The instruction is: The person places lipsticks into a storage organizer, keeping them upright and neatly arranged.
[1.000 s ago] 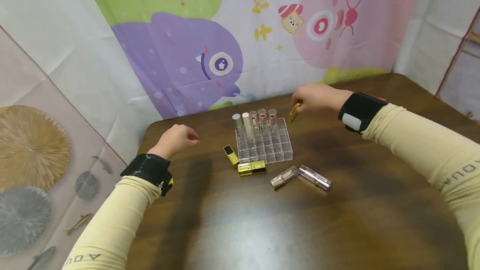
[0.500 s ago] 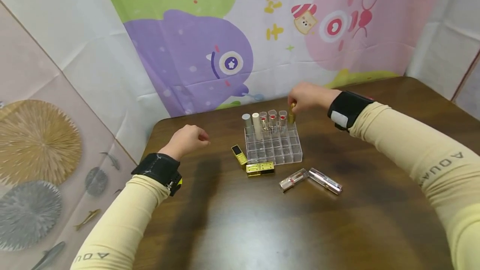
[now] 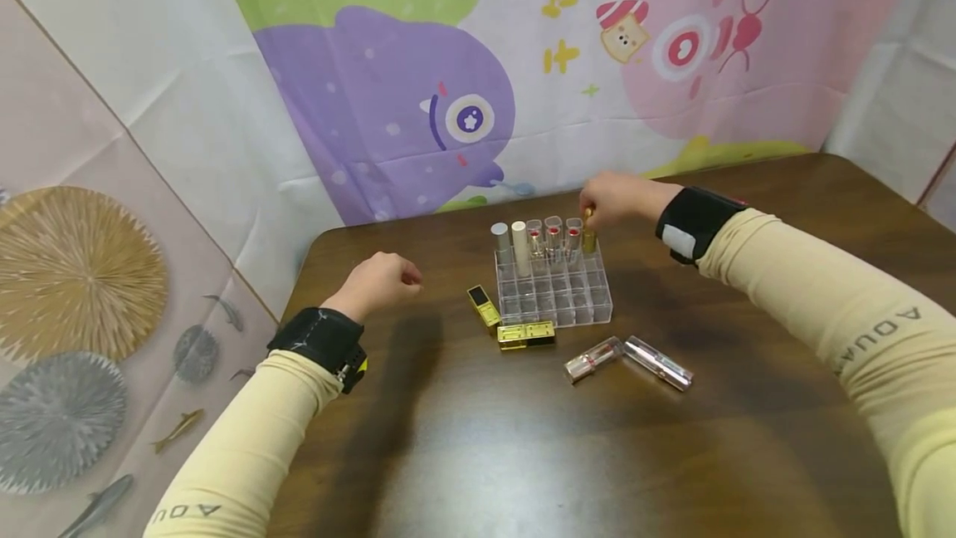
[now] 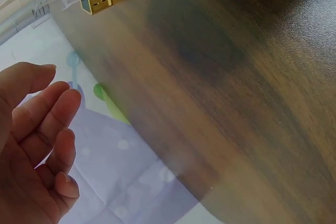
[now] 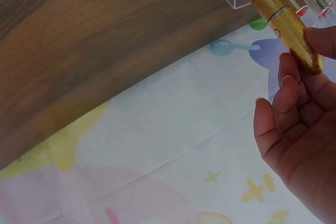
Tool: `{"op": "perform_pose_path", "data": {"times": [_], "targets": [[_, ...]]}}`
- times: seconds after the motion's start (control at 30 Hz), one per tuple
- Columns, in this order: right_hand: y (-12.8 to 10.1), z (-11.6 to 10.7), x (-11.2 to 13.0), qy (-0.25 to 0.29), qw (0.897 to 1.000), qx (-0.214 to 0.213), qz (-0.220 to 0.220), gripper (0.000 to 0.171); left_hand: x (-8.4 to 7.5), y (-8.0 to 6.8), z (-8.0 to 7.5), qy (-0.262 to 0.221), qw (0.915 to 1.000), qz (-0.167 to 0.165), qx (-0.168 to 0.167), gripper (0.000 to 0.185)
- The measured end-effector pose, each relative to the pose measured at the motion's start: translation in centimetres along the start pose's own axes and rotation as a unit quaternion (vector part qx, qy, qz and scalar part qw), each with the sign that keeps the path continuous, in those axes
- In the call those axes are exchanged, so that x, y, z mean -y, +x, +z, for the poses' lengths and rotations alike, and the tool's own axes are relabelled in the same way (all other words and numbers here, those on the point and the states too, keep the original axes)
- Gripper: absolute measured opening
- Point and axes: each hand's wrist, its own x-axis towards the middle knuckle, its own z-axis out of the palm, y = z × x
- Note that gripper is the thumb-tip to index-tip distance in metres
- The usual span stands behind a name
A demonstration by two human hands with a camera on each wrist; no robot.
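Between thumb and fingers my right hand (image 3: 614,199) pinches the top end of a gold lipstick tube (image 5: 281,17). The tube stands upright at the back right corner of a clear lipstick organizer (image 3: 554,305), its lower end in that corner compartment. Beside it in the back row stand several others: a grey-capped tube (image 3: 500,241), a cream tube (image 3: 519,247) and clear-capped lipsticks (image 3: 553,241) with red inside. My left hand (image 3: 379,282) hovers over the table left of the organizer, fingers loosely curled, holding nothing.
Two yellow-gold lipsticks lie by the organizer, one (image 3: 484,305) at its left, one (image 3: 526,335) at its front. Nearer me lie a rose-gold lipstick (image 3: 592,359) and a silvery lipstick (image 3: 659,363). A cartoon-print cloth (image 3: 418,106) hangs behind the table (image 3: 478,455).
My right hand has brought the gold lipstick tube leftward from beside the organizer and lowered it into the back right corner compartment. My left hand stays idle; the view has shifted slightly.
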Motion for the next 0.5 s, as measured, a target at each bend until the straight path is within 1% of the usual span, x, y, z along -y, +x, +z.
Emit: {"op": "perform_pose_path", "data": {"times": [0.13,0.17,0.3,0.5], "targets": [[0.2,0.1,-0.1,0.005,1.0,0.0,-0.003,0.008,0.2,0.0,0.3,-0.001,1.0,0.006,-0.006,0.021],[0.2,0.2,-0.1,0.003,1.0,-0.002,-0.004,0.008,-0.3,-0.3,-0.1,0.0,1.0,0.0,-0.002,0.021],[0.4,0.8,-0.2,-0.005,1.0,-0.004,-0.007,0.01,-0.7,-0.4,-0.1,0.009,0.9999,0.007,-0.002,0.02],[0.8,2.5,-0.3,0.003,0.999,0.016,0.028,0.007,-1.1,-0.5,0.2,0.003,0.9998,0.017,0.009,0.021]]}}
